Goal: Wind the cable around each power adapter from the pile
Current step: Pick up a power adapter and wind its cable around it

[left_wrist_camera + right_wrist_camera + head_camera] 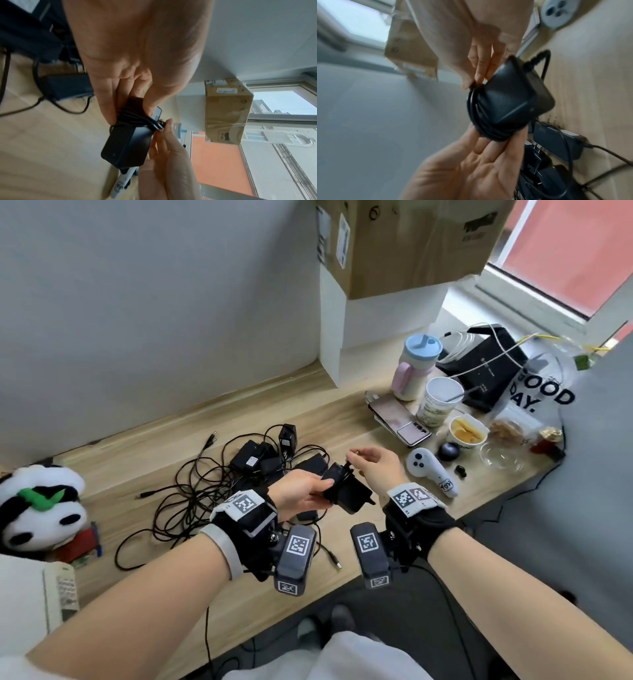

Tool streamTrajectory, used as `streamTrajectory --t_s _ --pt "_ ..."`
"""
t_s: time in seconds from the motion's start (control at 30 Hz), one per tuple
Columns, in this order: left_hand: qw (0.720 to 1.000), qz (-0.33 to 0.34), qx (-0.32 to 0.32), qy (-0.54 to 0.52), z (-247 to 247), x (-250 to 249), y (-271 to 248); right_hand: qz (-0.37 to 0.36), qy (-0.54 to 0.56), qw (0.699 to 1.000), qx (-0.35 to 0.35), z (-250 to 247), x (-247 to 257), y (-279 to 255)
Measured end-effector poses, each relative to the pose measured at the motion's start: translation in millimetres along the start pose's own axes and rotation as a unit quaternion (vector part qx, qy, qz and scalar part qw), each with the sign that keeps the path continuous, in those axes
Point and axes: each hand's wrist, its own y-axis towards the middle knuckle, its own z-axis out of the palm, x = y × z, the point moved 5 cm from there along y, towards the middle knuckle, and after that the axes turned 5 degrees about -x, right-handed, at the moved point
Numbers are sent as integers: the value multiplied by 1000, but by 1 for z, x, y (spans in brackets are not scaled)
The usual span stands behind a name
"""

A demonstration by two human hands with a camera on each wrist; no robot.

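A black power adapter [346, 491] is held above the wooden table's [144, 460] front edge, with its cable [137, 119] wound round it in several turns. My left hand [318, 491] grips the adapter from the left, thumb on top. My right hand [356, 455] pinches the free end of the cable just above the adapter. In the right wrist view the coils [479, 121] bulge over the adapter [513, 94], and the left hand [488, 148] cups them from below. Behind the hands lies the pile [260, 460] of black adapters with tangled cables.
A panda plush [37, 505] sits at the left edge. To the right are a white controller [431, 470], a phone [399, 419], a paper cup [440, 402], a bowl of food [467, 433] and a pink bottle [416, 364]. A cardboard box [411, 244] stands at the back.
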Motion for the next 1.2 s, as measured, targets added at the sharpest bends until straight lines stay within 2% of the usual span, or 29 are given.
streamTrajectory --t_s 0.13,0.23,0.43,0.57,0.77,0.97,1.07,1.2 --pt "999 -33 5 2 29 13 14 59 38 997 -7 -36 -32 -3" --pt "998 -54 4 -29 48 20 24 111 81 990 -43 -72 -63 -4" --pt "990 -75 15 -117 101 32 45 311 106 938 -108 -133 -168 -18" --pt "986 -88 -1 -142 129 51 66 382 54 917 -103 -157 -231 -21" --pt "980 -96 -54 -168 145 77 101 372 -57 923 -75 -167 -280 0" --pt "978 -31 -63 -195 141 90 124 275 -216 936 19 -144 -289 46" --pt "970 -9 -52 -239 136 95 131 269 -274 921 59 -129 -307 62" --pt "974 23 -33 -224 132 96 132 248 -344 902 76 -126 -328 62"
